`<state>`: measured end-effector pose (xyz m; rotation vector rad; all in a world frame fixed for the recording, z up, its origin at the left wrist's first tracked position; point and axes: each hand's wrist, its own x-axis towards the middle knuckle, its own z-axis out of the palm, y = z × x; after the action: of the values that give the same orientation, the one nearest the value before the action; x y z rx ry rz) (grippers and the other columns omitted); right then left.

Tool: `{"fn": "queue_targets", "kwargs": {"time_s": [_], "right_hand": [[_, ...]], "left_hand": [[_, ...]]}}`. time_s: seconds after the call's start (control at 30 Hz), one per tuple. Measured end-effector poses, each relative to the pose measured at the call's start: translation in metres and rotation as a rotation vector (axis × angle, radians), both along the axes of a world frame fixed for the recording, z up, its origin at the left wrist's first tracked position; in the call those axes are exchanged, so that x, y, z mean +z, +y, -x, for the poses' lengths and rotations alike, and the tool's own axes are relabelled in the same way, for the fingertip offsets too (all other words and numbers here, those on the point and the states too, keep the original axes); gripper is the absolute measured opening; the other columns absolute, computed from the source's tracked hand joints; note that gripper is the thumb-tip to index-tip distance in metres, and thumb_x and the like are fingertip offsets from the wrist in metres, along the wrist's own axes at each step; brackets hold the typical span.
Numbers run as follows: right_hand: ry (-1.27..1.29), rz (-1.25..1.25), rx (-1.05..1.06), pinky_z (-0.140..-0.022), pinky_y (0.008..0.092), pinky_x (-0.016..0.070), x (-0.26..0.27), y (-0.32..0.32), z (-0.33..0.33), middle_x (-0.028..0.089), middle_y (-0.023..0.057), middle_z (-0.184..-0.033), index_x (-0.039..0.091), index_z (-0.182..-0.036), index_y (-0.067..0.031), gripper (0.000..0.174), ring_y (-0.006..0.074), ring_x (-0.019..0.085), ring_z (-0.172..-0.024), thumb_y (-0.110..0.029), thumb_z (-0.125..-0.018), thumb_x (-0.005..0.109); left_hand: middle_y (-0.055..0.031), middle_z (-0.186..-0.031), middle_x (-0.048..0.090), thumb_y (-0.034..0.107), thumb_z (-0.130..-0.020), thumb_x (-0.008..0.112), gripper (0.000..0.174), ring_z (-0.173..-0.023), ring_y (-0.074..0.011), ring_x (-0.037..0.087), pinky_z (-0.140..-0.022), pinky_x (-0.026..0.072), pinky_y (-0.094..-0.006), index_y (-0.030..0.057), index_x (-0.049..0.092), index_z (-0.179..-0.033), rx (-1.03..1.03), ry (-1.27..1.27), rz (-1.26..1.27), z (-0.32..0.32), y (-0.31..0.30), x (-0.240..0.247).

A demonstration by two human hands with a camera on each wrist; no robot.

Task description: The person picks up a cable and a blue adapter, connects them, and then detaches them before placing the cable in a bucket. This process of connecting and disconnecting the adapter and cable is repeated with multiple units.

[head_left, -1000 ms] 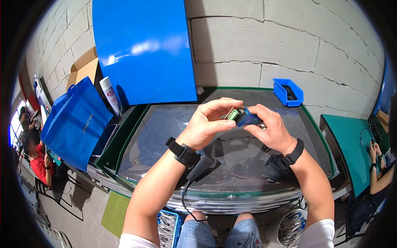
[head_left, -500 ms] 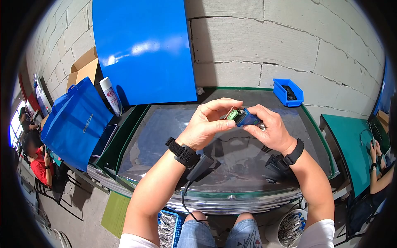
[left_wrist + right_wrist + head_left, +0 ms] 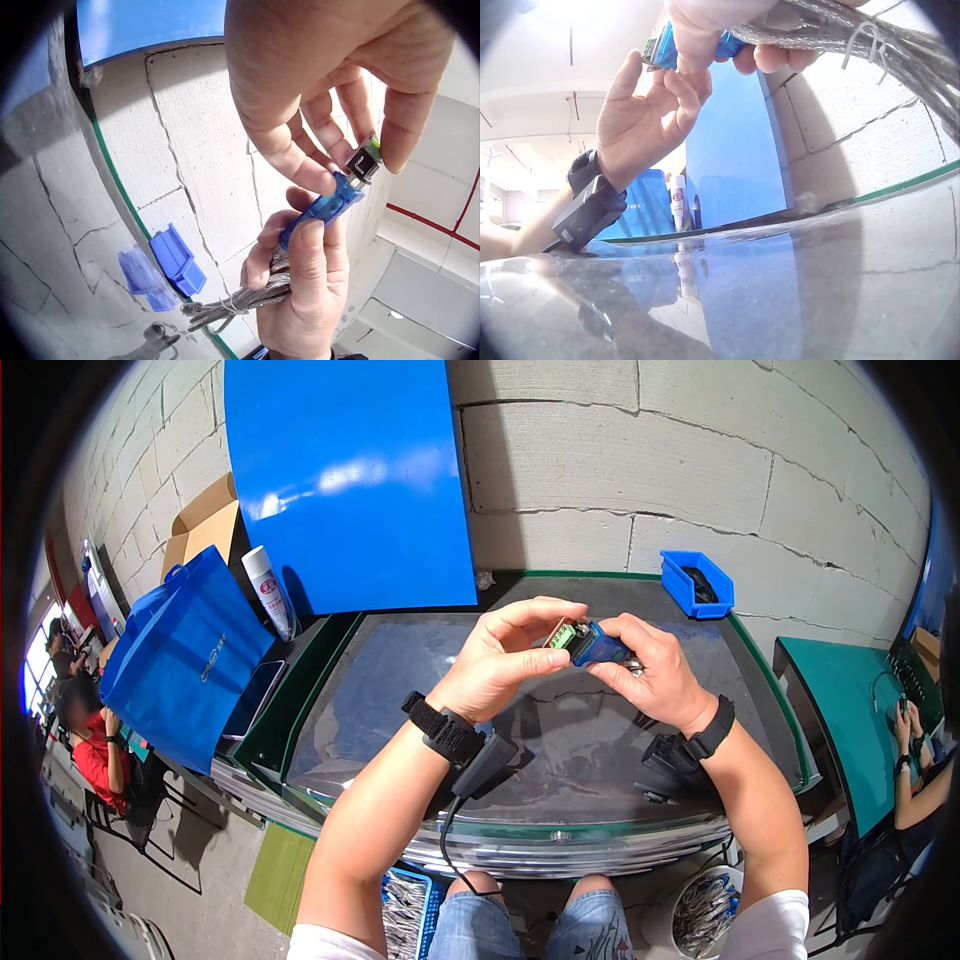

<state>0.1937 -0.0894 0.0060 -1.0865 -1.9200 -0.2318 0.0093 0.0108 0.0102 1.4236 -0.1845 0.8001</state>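
Overhead, left hand: in the head view, your left hand (image 3: 480,665) pinches the green terminal block (image 3: 564,638) between thumb and fingertips.
Right hand: your right hand (image 3: 660,675) grips the blue housing (image 3: 602,647) beside it.
Place: you hold the connector up between both hands, above the worktop (image 3: 580,780), nearer you than the blue tray (image 3: 697,585).
Hidden from above: your right fingers cover much of the housing, and most of the cable is out of sight beneath that hand.

Left wrist, terminal end: you have thumb and fingers around a small black part (image 3: 362,161) with a green edge. Bare metal shows between it and the housing; you cannot tell how firmly they join. It looks light, stiff and rather fragile there, so hold it by its sides.
Housing: your right thumb lies along the blue shell. It looks like smooth hard plastic, perhaps a little slippery, and its broad sides give you the better hold.
Cable bundle: the tied grey cable bundle (image 3: 251,298) trails from your right hand; it looks bendy, yet heavy enough to tug on the housing.

Right wrist, grip: your near hand hides most of the housing, and the terminal end is too washed out to read.
Cut off: the cable runs out past the right edge, its thin tie (image 3: 870,45) showing; you cannot see its end there.
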Motion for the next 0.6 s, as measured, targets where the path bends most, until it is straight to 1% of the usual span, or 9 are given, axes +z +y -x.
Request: {"fn": "queue_targets", "kwargs": {"time_s": [0.13,0.17,0.2,0.33,0.47,0.53,0.6], "right_hand": [[0.018,-0.024,0.002,-0.058,0.0312,0.0487,-0.0005,0.0004,0.0004,0.058,0.0113,-0.086,0.054,-0.101,-0.0018,0.031,0.0243,0.060,-0.068,-0.015,-0.077,0.068],[0.018,-0.028,0.004,-0.058,0.0312,0.0487,0.0003,0.0008,0.0011,0.058,0.0113,-0.086,0.054,-0.101,-0.0018,0.031,0.0243,0.060,-0.068,-0.015,-0.077,0.068],[0.031,-0.028,-0.010,-0.058,0.0315,0.0485,0.0002,-0.0004,0.0023,0.058,0.0118,-0.087,0.054,-0.101,-0.0015,0.030,0.0248,0.060,-0.069,-0.014,-0.077,0.068],[0.013,-0.051,-0.062,-0.059,0.0321,0.0475,0.0005,0.0004,0.0024,0.058,0.0119,-0.086,0.055,-0.100,-0.0017,0.029,0.0259,0.060,-0.069,-0.014,-0.078,0.068],[0.035,0.009,-0.102,-0.058,0.0345,0.0462,0.0028,-0.0019,0.0010,0.057,0.0111,-0.084,0.055,-0.101,-0.0039,0.029,0.0285,0.058,-0.068,-0.014,-0.077,0.068],[-0.004,0.010,-0.103,-0.059,0.0371,0.0450,0.0019,-0.0008,-0.0006,0.055,0.0106,-0.085,0.053,-0.103,-0.0064,0.030,0.0312,0.057,-0.068,-0.014,-0.077,0.067],[-0.013,0.028,-0.087,-0.059,0.0379,0.0447,-0.0002,0.0006,-0.0029,0.055,0.0106,-0.086,0.052,-0.105,-0.0071,0.031,0.0322,0.056,-0.069,-0.014,-0.078,0.066]], "left_hand": [[-0.0070,-0.104,0.060,0.004,-0.075,0.069,0.040,-0.096,-0.0162,0.057,-0.082,0.0482,-0.0313,0.0059,0.058,-0.114,0.027,-0.007,-0.021,-0.0011,-0.0006,-0.0006],[-0.0067,-0.104,0.061,0.004,-0.077,0.068,0.039,-0.095,-0.0154,0.057,-0.082,0.0484,-0.0308,0.0057,0.058,-0.114,0.069,0.006,0.014,-0.0014,-0.0018,0.0004],[-0.0065,-0.104,0.061,0.004,-0.078,0.067,0.038,-0.095,-0.0147,0.057,-0.081,0.0485,-0.0303,0.0055,0.057,-0.115,0.111,0.020,0.052,-0.0017,-0.0030,0.0006],[-0.0061,-0.104,0.061,0.004,-0.079,0.066,0.037,-0.094,-0.0135,0.057,-0.081,0.0486,-0.0299,0.0053,0.057,-0.116,0.153,0.028,0.039,-0.0023,0.0002,-0.0011],[-0.0039,-0.100,0.061,0.001,-0.076,0.068,0.037,-0.093,-0.0133,0.057,-0.081,0.0489,-0.0295,0.0050,0.059,-0.112,0.183,0.025,0.003,-0.0023,-0.0014,-0.0008],[-0.0033,-0.100,0.060,0.000,-0.075,0.069,0.037,-0.093,-0.0132,0.058,-0.081,0.0491,-0.0292,0.0048,0.060,-0.110,0.188,0.014,-0.030,-0.0026,0.0016,-0.0023],[-0.0033,-0.102,0.060,-0.004,-0.071,0.070,0.039,-0.093,-0.0137,0.057,-0.080,0.0496,-0.0284,0.0047,0.061,-0.108,0.097,0.002,-0.020,-0.0024,0.0047,-0.0029]]}}
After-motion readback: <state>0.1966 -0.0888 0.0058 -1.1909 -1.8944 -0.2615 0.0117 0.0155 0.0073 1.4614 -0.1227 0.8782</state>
